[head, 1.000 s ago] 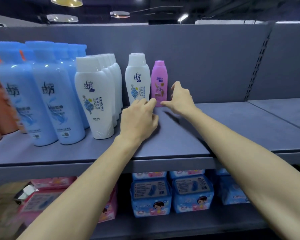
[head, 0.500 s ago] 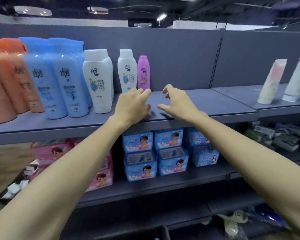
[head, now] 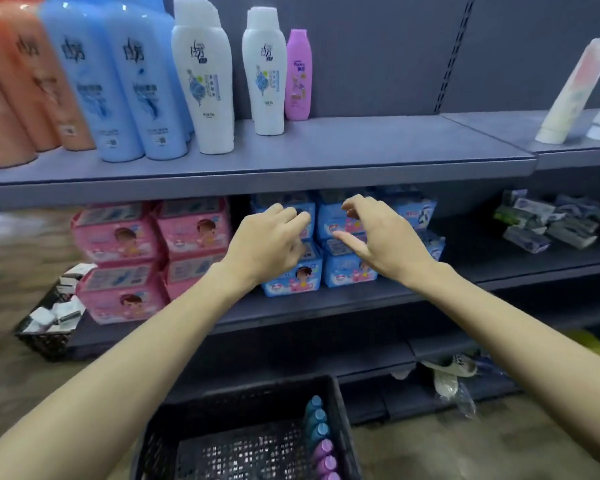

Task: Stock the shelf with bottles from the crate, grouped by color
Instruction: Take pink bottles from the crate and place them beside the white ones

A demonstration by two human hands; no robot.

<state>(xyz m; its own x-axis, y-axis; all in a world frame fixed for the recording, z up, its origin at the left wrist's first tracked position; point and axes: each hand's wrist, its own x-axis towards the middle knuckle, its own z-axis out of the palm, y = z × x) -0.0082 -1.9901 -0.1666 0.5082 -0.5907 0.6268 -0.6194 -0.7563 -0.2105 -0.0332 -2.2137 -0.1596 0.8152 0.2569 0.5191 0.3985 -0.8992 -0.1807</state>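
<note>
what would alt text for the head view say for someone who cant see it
Two empty hands, left hand and right hand, hang in front of a grey store shelf, above a black crate holding blue and purple bottles. The top shelf holds orange, blue and white bottles in colour groups, plus one pink bottle.

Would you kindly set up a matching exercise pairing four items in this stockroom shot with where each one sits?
Things:
1. pink bottle
2. black crate
3. blue packs
4. small basket

Places:
A. on the floor in front of the shelving, under the arms
B. top shelf, at the right end of the bottle row
C. at the far left end of the lower shelf
D. lower shelf, behind the two hands

Pairs: 1-B, 2-A, 3-D, 4-C
</note>
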